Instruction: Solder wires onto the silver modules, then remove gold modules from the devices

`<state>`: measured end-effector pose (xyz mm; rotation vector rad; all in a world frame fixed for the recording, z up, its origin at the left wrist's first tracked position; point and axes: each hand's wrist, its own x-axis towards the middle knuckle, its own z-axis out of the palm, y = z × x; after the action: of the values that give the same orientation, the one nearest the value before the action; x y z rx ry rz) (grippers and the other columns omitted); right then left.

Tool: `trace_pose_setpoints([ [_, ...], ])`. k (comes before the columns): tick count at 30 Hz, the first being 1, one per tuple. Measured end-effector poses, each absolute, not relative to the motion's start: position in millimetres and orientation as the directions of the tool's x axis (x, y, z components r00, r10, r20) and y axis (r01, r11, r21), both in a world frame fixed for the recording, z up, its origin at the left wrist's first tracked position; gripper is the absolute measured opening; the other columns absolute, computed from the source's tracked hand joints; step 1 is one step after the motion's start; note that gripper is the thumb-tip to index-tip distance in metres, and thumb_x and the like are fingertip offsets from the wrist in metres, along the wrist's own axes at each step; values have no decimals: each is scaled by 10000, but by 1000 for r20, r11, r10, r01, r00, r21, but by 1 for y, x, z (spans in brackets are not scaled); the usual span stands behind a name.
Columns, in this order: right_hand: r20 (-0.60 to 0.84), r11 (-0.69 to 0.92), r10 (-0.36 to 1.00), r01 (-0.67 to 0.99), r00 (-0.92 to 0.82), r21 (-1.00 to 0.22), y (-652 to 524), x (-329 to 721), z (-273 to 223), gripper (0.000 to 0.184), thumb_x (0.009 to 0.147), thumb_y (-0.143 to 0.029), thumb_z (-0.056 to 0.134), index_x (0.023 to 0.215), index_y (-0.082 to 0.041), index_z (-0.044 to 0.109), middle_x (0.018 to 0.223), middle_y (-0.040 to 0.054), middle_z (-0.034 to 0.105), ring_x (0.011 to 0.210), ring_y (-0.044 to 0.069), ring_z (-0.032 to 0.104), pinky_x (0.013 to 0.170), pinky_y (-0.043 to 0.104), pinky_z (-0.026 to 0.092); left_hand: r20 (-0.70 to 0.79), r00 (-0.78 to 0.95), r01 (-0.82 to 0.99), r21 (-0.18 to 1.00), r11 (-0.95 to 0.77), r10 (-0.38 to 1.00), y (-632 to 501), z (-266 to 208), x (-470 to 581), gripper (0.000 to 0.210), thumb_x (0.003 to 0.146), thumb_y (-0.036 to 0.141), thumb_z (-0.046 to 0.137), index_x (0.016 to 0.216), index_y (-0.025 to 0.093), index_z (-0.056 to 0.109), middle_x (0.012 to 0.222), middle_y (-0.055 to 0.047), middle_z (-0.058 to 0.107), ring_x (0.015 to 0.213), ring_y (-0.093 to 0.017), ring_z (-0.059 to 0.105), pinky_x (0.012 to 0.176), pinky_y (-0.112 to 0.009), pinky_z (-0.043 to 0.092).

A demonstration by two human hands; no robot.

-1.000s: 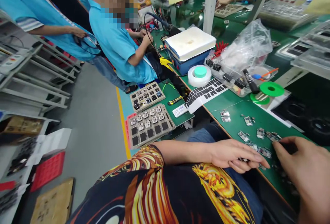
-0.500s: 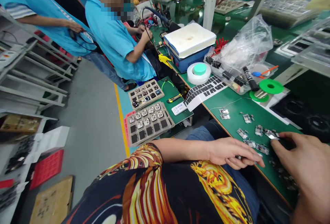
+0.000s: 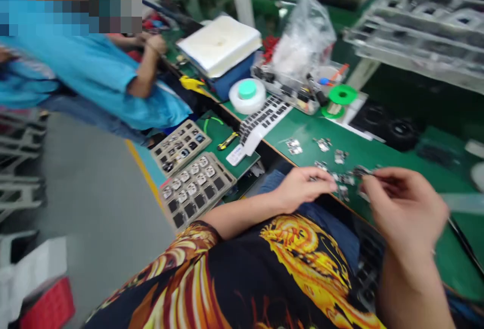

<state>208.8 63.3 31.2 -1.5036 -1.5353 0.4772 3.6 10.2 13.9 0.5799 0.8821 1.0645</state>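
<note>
My left hand [image 3: 302,190] is closed at the table's front edge, its fingers curled together. A tiny bit of something shows between them, too small to name. To its right, my right hand [image 3: 406,208] pinches a small electronic part [image 3: 362,171] between thumb and fingers, low over the green table [image 3: 412,160]. Between and beyond the hands lie several small silvery circuit boards, among them one board [image 3: 340,156] and another board [image 3: 294,146] further left. Blur hides their details.
On the left, a compartment tray [image 3: 189,185] holds white-framed parts, with another tray [image 3: 181,145] behind it. A solder spool [image 3: 342,95], tape roll [image 3: 247,96], label sheet [image 3: 264,122] and clear parts box [image 3: 291,92] stand further back. A co-worker in a blue shirt [image 3: 94,71] sits at left.
The view has swung right and shifts the scene leftward. My right hand has lifted slightly from the boards with a part in its pinch. My left hand stays closed near the table edge.
</note>
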Motion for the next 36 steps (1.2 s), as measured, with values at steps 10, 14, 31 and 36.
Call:
trace_pose_setpoints([
  [10,415,386,909,442,-35,-810,25,183,39,75,940,-178,734,980,-241,720,887,-28,755,752,119,708,726,271,619,-231,-25,-322,923,211,973,10,7,2,276,860,401,938,961,187,797,654,66,528,499,-36,287,474,-221,181],
  [14,459,436,886,440,-58,-785,22,185,38,72,973,-167,713,988,-236,700,896,-30,750,756,111,702,725,272,608,-141,-61,-222,967,125,988,7,5,5,256,866,396,942,959,201,804,732,37,594,563,-57,383,510,-218,280],
  [31,420,421,902,425,-101,-801,19,184,35,54,995,-207,681,951,-238,679,874,-21,734,752,119,684,723,290,578,-224,-55,-308,931,197,973,13,10,8,256,835,399,922,895,200,772,559,101,398,462,-41,233,465,-226,164],
  [36,425,432,897,436,-121,-789,18,185,33,69,998,-202,680,940,-241,676,872,-24,727,754,121,676,735,295,574,-159,-91,-213,967,137,983,11,5,6,192,867,355,887,891,195,783,652,58,538,516,-50,319,502,-221,237],
])
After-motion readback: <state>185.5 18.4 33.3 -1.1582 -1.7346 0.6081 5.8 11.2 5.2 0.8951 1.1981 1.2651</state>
